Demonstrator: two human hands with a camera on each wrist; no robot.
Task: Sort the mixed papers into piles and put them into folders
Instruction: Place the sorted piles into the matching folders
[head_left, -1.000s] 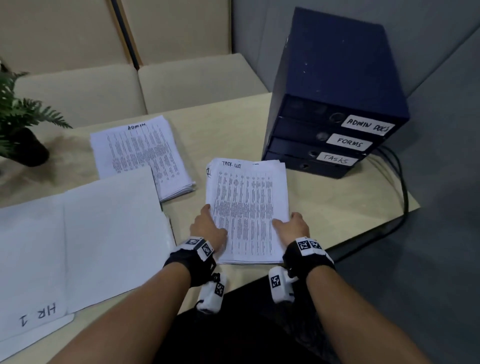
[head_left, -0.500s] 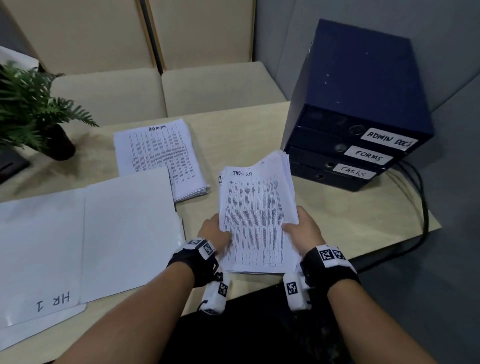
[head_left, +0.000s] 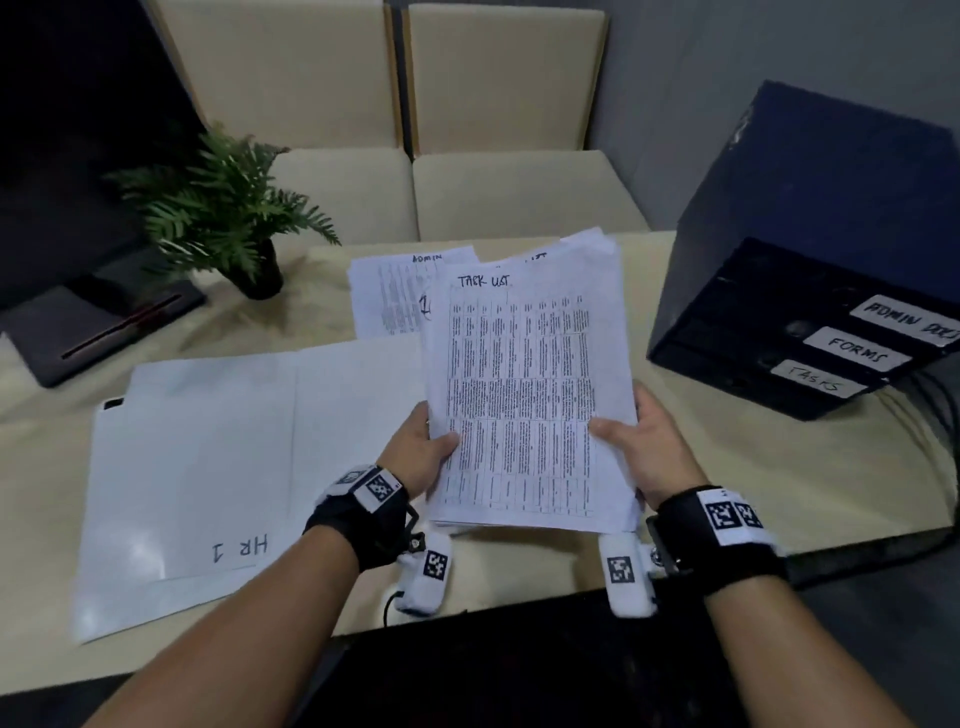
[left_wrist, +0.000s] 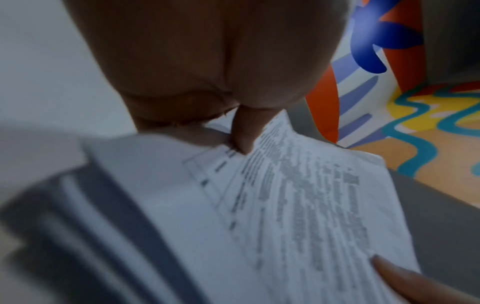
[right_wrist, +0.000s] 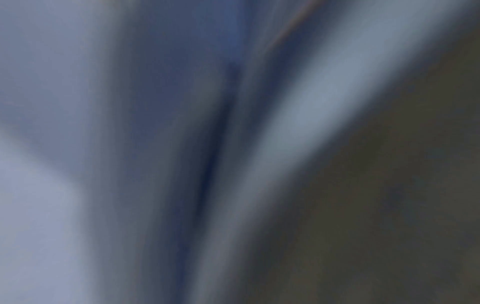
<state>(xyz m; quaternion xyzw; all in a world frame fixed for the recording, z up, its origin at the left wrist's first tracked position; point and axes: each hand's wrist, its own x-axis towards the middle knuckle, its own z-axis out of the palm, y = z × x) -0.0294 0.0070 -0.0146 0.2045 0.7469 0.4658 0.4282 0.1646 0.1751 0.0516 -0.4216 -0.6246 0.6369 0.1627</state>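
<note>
Now, the thick stack of white printed sheets headed TASK LIST (head_left: 524, 405) hangs above the beige table (head_left: 779, 467), left hand (head_left: 415, 452) and right hand (head_left: 649, 447) each pinching a lower side, thumbs on top. The far corners fan loose; a slack grip could spill sheets.

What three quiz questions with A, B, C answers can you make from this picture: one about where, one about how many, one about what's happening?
1. Where is the plant? A) left of the ADMIN pile B) on a chair C) on the floor
2. How many white labels are on the drawer box? A) one B) three C) five
3. How is the TASK LIST stack? A) flat on the table B) held up C) crumpled
Answers: A, it stands to the pile's left; B, they read ADMIN DOCS, FORMS, TASKS; B, the left hand and right hand grip its lower sides.
</note>
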